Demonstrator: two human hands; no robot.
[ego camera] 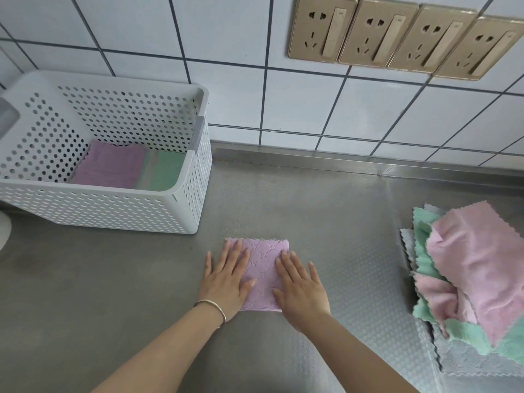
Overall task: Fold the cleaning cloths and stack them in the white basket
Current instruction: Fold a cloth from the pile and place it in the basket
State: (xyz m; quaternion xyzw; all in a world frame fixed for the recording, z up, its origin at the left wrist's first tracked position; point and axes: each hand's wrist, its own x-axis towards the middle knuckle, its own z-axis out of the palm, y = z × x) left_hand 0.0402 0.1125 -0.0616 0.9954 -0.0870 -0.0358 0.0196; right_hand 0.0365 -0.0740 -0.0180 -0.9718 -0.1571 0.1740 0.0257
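Note:
A folded purple cleaning cloth (pixel 262 265) lies flat on the steel counter in front of me. My left hand (pixel 226 279) rests palm down on its left part, fingers spread, a bangle on the wrist. My right hand (pixel 300 287) presses flat on its right part. Neither hand grips it. The white perforated basket (pixel 113 205) stands at the back left; inside lie a folded purple cloth (pixel 110 165) and folded green cloths (pixel 167 171) side by side. A loose pile of unfolded pink, green and grey cloths (pixel 476 279) lies at the right.
The steel counter (pixel 326 222) runs to a tiled wall with a row of gold wall sockets (pixel 397 38) at the upper right. A white rounded object (pixel 4 231) shows at the left edge below the basket.

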